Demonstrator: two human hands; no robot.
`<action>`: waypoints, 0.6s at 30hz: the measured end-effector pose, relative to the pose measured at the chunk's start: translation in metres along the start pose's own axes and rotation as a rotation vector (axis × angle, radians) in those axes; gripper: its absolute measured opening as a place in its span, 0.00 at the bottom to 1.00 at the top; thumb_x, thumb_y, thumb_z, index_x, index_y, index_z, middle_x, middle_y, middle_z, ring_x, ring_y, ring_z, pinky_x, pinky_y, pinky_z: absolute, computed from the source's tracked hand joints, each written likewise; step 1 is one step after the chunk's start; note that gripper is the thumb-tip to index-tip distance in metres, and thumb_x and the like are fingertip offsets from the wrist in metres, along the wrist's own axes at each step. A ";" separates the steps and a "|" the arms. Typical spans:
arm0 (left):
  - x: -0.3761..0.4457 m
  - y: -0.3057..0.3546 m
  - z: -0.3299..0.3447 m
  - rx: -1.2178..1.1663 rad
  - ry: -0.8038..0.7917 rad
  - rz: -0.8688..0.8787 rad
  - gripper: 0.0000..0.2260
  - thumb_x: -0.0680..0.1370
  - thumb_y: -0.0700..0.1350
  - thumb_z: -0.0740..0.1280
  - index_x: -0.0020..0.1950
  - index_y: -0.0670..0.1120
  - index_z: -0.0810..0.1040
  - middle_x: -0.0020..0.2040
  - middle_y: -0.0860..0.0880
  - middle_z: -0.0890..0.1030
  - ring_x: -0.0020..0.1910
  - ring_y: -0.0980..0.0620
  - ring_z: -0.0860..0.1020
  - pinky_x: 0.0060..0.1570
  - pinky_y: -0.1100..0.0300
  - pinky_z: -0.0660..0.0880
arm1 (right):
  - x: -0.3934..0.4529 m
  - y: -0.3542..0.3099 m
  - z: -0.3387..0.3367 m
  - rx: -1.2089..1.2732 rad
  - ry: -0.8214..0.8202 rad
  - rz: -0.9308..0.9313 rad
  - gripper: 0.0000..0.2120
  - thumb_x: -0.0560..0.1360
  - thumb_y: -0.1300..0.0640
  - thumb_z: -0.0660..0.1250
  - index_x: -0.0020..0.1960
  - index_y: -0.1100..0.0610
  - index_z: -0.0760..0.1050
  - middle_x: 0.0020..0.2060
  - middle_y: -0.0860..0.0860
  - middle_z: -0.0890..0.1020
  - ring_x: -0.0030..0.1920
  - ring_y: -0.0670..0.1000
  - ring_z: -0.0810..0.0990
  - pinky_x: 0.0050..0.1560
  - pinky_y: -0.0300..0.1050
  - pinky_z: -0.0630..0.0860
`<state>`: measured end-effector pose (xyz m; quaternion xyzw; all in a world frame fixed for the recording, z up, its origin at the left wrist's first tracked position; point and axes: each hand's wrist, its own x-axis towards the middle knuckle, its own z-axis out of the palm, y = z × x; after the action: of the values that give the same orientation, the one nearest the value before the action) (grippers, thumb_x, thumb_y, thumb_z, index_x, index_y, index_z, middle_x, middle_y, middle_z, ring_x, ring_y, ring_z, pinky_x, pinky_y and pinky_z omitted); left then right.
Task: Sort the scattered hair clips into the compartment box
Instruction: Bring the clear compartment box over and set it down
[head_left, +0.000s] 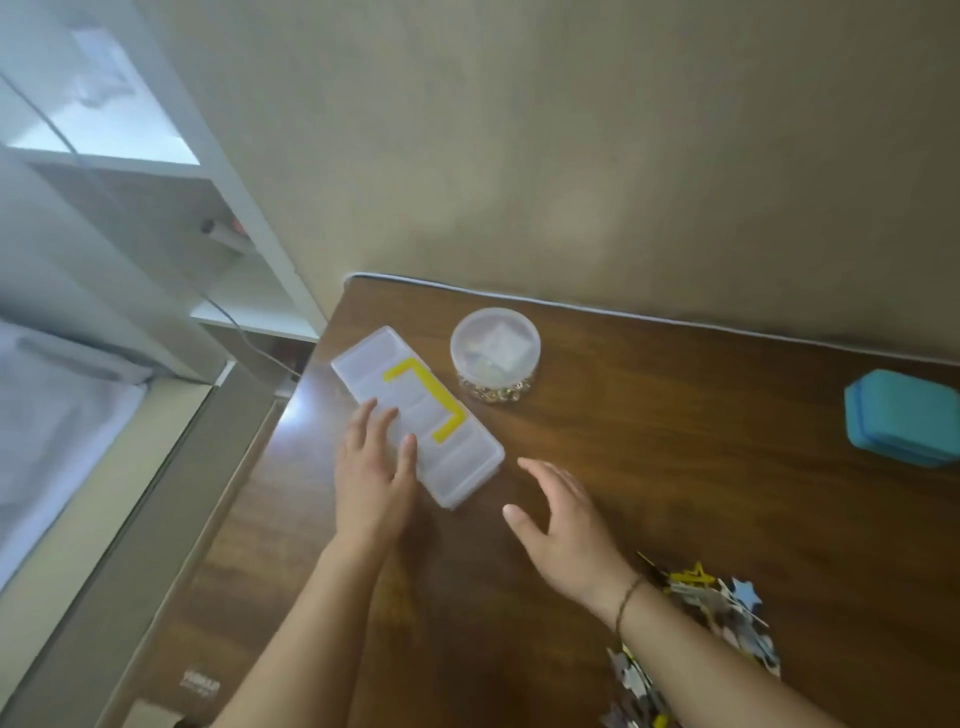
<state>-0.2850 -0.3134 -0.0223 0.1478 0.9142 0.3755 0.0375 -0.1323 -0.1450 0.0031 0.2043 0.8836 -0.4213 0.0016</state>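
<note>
So the box (415, 415) sits closed on the brown table (675, 467), toward the far left corner, lying at a slant with a yellow strip across its clear lid. The left hand (374, 467) rests flat on its near-left edge, fingers straight and only lightly spread, not gripping anything. The right hand (561, 525) is just right of the box's near end, fingers relaxed and spread, holding nothing; can't tell if it touches the table. The clips (711, 613), star-shaped ones in yellow and blue-grey, are heaped at the near right, partly hidden behind the right forearm. A round tub (494, 349) with gold bits stands just beyond the box, and a teal case (904, 418) sits far right.
</note>
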 end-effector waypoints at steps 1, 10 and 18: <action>-0.003 -0.004 0.001 -0.005 -0.027 0.018 0.23 0.81 0.54 0.61 0.73 0.45 0.71 0.79 0.48 0.62 0.77 0.46 0.63 0.74 0.48 0.63 | 0.005 -0.008 0.005 0.047 0.001 0.037 0.27 0.77 0.47 0.64 0.74 0.51 0.64 0.71 0.46 0.68 0.73 0.46 0.63 0.73 0.41 0.58; -0.082 0.015 0.032 -0.089 -0.011 0.161 0.23 0.76 0.53 0.63 0.70 0.48 0.70 0.75 0.46 0.65 0.73 0.45 0.67 0.68 0.50 0.69 | 0.029 0.001 0.003 0.391 0.064 0.344 0.12 0.78 0.54 0.66 0.61 0.54 0.76 0.58 0.52 0.82 0.55 0.48 0.80 0.57 0.41 0.74; -0.118 0.037 0.047 -0.202 -0.147 0.269 0.21 0.77 0.48 0.57 0.71 0.56 0.65 0.79 0.55 0.55 0.75 0.51 0.65 0.64 0.52 0.74 | -0.006 0.027 -0.023 0.260 0.004 0.312 0.06 0.78 0.55 0.66 0.53 0.46 0.78 0.46 0.43 0.84 0.48 0.42 0.81 0.47 0.35 0.75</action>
<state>-0.1548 -0.2919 -0.0352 0.2912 0.8386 0.4553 0.0681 -0.1130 -0.1144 -0.0011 0.3383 0.7794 -0.5259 0.0388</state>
